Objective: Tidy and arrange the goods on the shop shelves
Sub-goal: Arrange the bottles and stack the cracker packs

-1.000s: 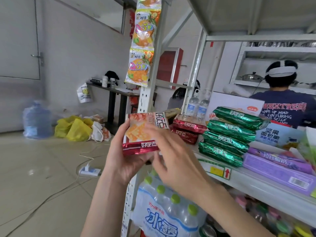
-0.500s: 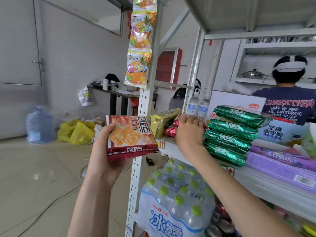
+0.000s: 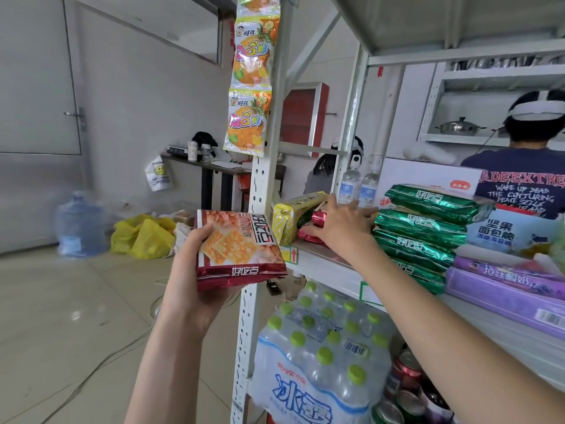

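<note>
Left hand (image 3: 189,270), forearm upright, grip wrapped round a red cracker packet (image 3: 238,249); at 2 o'clock the outstretched right hand (image 3: 342,224) rests spread fingers on shelved red packets (image 3: 318,216).

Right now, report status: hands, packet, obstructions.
Left hand grips red cracker packet, off the shelf. Right hand rests on shelved red packets. Yellow packet and green stack flank that slot.

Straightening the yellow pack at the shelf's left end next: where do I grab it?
Probably the near end of the yellow pack, pinched across its thickness, from the aisle side. It stands tilted on edge, with the shelf post close on its left and the red packs under the right hand on its right.
</note>
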`<state>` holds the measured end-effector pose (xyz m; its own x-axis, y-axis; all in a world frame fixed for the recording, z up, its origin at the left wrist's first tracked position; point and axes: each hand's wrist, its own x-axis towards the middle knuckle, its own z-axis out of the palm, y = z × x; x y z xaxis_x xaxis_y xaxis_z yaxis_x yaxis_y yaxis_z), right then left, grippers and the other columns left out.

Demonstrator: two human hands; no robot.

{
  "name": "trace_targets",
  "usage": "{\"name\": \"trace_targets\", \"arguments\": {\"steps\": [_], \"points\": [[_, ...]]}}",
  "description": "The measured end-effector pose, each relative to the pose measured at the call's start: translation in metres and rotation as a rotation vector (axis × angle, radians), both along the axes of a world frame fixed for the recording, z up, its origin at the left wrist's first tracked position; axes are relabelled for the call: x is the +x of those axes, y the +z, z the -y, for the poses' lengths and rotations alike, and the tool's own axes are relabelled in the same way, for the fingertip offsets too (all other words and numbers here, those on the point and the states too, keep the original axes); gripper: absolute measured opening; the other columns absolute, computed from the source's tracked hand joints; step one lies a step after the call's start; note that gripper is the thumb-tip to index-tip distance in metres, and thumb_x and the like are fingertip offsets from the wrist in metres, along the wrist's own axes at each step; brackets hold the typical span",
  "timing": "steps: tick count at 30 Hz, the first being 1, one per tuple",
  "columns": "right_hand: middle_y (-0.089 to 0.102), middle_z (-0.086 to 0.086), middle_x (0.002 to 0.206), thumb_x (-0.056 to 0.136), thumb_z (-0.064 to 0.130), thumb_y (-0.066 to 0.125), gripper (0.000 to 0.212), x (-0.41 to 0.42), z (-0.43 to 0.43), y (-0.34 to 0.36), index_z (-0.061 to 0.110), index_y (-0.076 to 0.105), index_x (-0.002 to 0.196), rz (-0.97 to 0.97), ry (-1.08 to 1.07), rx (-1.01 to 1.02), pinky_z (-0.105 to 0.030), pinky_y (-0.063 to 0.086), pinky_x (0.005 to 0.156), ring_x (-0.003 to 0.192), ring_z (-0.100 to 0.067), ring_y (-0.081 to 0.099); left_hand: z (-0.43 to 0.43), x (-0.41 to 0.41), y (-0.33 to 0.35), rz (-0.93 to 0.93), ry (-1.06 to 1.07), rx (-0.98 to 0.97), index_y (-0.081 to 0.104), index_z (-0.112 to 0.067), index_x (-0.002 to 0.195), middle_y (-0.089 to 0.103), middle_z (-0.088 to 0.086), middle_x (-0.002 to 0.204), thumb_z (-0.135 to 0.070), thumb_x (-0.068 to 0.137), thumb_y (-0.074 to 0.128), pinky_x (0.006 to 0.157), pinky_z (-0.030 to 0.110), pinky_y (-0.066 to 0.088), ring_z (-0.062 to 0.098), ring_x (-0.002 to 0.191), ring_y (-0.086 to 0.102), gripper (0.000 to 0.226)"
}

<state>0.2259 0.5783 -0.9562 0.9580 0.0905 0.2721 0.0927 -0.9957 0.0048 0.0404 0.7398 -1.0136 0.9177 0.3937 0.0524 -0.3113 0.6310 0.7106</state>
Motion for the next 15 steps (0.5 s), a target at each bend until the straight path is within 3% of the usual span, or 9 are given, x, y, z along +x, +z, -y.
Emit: {"name": "trace_targets", "arguments": {"steps": [5,9,12,15], "points": [[0.039,-0.026,0.157,0.087,0.08,0.053,0.097,0.005,-0.01,0.007,0.013,0.039,0.155,-0.02,-0.047,-0.003,-0.059,0.034,0.114,0.143,-0.054,0.033,0.007,-0.001,0.003,-0.03,-0.002,0.052,0.07,-0.014,0.114,0.078,0.012,0.106,-0.038,0.096,0.062,0.093,0.048,0.056,0.027,0.089,0.077,0.031],[0.054,-0.017,0.143,0.087,0.077,0.055,0.075,0.0,-0.015,-0.004,0.018,0.063,0.132,0.123,-0.067,0.12,-0.053,0.037,0.107,0.137,-0.05,0.038,0.011,-0.002,0.005,-0.035,-0.009,0.062,0.07,-0.013,0.113,0.078,0.012,0.105,-0.037,0.096,0.061,0.085,0.045,0.058,0.027,0.088,0.077,0.031],[0.055,-0.014,0.139,0.088,0.074,0.055,0.059,-0.015,-0.012,-0.005,0.027,0.069,0.122,0.285,0.03,0.388,-0.051,0.041,0.103,0.134,-0.045,0.04,0.013,-0.003,0.006,-0.029,-0.017,0.071,0.07,-0.013,0.114,0.078,0.012,0.104,-0.037,0.096,0.061,0.084,0.044,0.058,0.027,0.087,0.077,0.031],[0.062,-0.007,0.112,0.09,0.066,0.055,0.038,-0.038,-0.01,0.009,0.032,0.067,0.099,0.418,0.159,0.763,-0.048,0.048,0.094,0.119,-0.037,0.048,0.015,-0.002,0.006,-0.018,-0.03,0.077,0.069,-0.013,0.115,0.078,0.012,0.106,-0.037,0.096,0.061,0.087,0.046,0.057,0.027,0.09,0.077,0.032]]}}
